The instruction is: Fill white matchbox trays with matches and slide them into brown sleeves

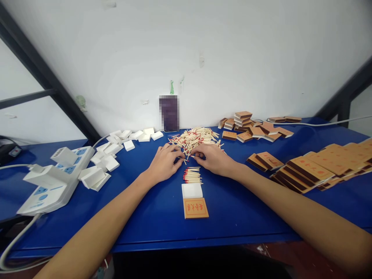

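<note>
At the near edge of a heaped pile of red-tipped matches (pixel 200 136), both hands work close together. My left hand (pixel 165 162) has thumb and forefinger pinched on a match (pixel 186 160). Facing it, my right hand (pixel 213 158) is also pinched, with a match end showing at its fingertips; the other fingers curl under. Just below the hands lies a small row of matches (pixel 193 175), side by side, most red heads to the left. Nearer me are an empty white matchbox tray (pixel 192 190) and an orange matchbox sleeve (pixel 195 208), touching end to end.
White trays (pixel 110 149) lie scattered at left beside a power strip (pixel 62 182) with plugs and cables. At right are a jumbled heap of matchboxes (pixel 255 130) and stacked orange sleeves (pixel 316 166). A pixelated dark upright object (pixel 170 113) leans on the wall behind the blue table (pixel 232 217).
</note>
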`<state>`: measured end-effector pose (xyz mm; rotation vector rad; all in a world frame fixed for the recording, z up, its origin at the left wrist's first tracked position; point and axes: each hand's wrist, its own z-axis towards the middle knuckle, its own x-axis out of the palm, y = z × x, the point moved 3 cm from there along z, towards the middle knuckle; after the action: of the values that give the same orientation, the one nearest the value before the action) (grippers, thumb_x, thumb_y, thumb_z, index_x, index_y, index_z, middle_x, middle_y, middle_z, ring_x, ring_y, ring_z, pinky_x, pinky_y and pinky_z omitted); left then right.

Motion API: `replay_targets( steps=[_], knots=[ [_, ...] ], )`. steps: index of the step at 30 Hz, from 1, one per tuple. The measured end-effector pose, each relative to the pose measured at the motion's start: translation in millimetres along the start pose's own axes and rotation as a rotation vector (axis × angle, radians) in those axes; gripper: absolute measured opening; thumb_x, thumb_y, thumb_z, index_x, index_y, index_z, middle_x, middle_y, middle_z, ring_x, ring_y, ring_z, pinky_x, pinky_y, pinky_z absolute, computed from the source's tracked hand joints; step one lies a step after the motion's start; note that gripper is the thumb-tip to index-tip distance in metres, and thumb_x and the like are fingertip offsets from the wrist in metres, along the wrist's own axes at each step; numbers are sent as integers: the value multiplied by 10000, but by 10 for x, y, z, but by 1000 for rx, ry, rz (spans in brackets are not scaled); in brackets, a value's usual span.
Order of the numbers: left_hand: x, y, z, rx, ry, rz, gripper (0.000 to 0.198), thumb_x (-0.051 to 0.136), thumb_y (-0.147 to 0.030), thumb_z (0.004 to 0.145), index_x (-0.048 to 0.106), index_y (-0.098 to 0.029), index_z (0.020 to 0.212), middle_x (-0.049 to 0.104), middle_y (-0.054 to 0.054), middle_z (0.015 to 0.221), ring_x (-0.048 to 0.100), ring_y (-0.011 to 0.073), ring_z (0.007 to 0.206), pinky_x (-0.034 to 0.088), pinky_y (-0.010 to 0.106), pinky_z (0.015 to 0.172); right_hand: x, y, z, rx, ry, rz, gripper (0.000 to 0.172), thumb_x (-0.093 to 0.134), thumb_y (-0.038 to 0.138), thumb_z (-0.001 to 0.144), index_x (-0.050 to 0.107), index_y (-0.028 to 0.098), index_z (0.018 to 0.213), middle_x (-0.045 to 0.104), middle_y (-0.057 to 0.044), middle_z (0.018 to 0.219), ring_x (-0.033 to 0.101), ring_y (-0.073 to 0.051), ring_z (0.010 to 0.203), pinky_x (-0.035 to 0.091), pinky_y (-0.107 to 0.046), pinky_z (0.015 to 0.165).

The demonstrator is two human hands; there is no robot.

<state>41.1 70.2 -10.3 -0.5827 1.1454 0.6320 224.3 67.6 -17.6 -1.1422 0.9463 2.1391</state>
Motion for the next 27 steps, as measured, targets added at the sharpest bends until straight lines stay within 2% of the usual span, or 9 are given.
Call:
replay_targets(
  steps=[3, 11, 15, 18, 20, 25, 27],
  knots=[
    [9, 6, 1, 8, -5, -15, 172, 539, -257, 945, 694, -228, 1012, 636, 50, 1093, 510, 237, 1010, 385, 381, 862, 4, -13, 3, 2, 4, 17, 231, 577, 34, 791, 701, 165, 936, 675, -24, 755, 586, -148, 692, 419, -256, 663],
    [-6, -11, 2, 58, -12, -51, 136, 551, -236, 938, 685, -210, 941, 650, 40, 991, 544, 214, 934, 378, 356, 809, 4, -31, -33, -42, -16, 30, 203, 561, 40, 801, 692, 161, 898, 676, -31, 756, 586, -150, 688, 429, -261, 667],
    [-26, 11, 13, 82, -129, -148, 106, 558, -198, 920, 661, -194, 895, 667, 25, 926, 557, 190, 884, 404, 337, 810, 7, -30, -44, -54, -8, 45, 209, 565, 46, 802, 697, 169, 907, 681, -27, 763, 597, -150, 700, 438, -261, 674],
    [-42, 72, 17, 31, -264, -280, 111, 549, -146, 892, 629, -186, 960, 652, 4, 846, 568, 156, 804, 435, 300, 776, 13, -11, -44, -69, 5, 68, 202, 570, 62, 815, 704, 177, 912, 694, -26, 779, 608, -149, 705, 445, -260, 678],
    [-44, 107, 18, -5, -306, -324, 179, 533, -115, 871, 614, -180, 1016, 621, -5, 802, 561, 145, 761, 446, 280, 738, 21, 11, -33, -91, 13, 83, 199, 563, 68, 827, 708, 182, 901, 709, -32, 809, 622, -153, 733, 453, -265, 698],
    [-39, 141, 25, -97, -273, -324, 223, 503, -98, 852, 708, -176, 890, 621, 14, 803, 576, 140, 714, 462, 271, 690, 63, 24, 48, -81, 13, 85, 198, 560, 66, 832, 716, 158, 911, 721, -55, 824, 629, -162, 740, 455, -275, 712],
    [-41, 139, 29, -135, -260, -327, 250, 509, -103, 851, 741, -178, 908, 652, 21, 831, 594, 138, 707, 477, 274, 697, 78, 19, 85, -60, -5, 63, 208, 559, 48, 823, 719, 148, 910, 719, -62, 817, 630, -164, 740, 449, -276, 713]
  ],
)
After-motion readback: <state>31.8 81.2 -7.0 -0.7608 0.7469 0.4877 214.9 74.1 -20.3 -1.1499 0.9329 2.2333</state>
